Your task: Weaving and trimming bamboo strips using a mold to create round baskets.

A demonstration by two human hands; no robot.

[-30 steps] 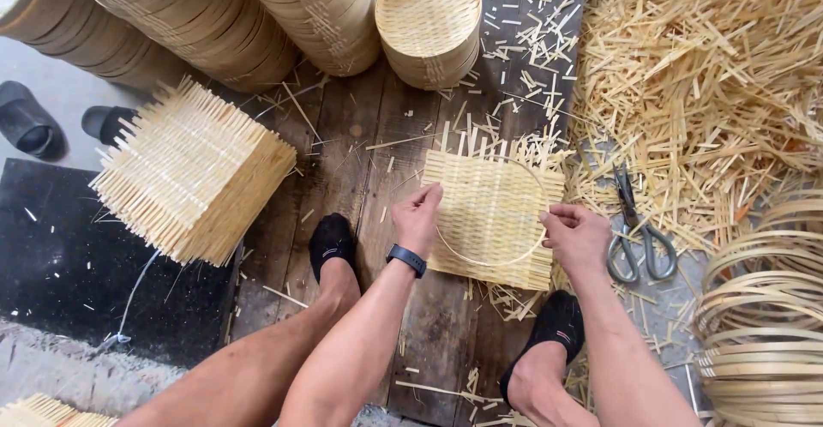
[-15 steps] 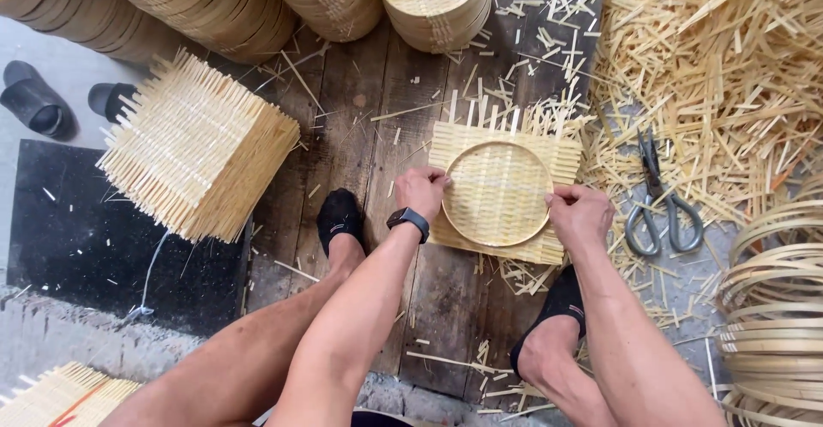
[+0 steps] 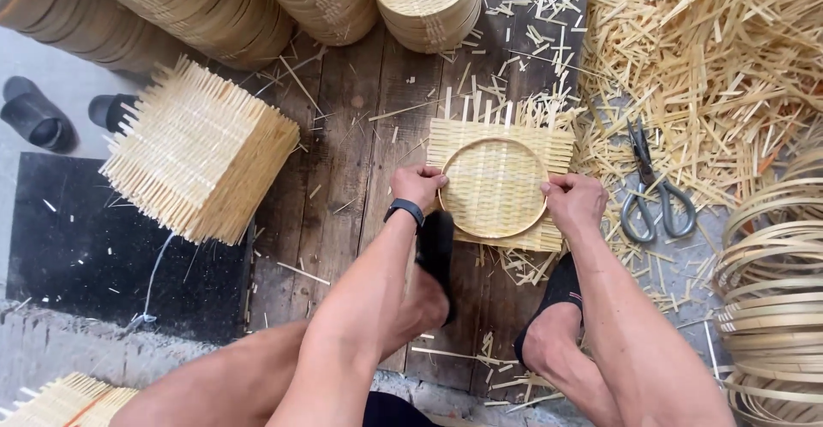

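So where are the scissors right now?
The scissors lie on the floor to the right of the right hand and the woven square mat, at the edge of the bamboo scrap pile.

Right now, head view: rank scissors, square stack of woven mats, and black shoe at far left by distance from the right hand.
From the right hand:
1. Scissors, just to its right on the floor.
2. Square stack of woven mats, across to the left.
3. Black shoe, far left edge.
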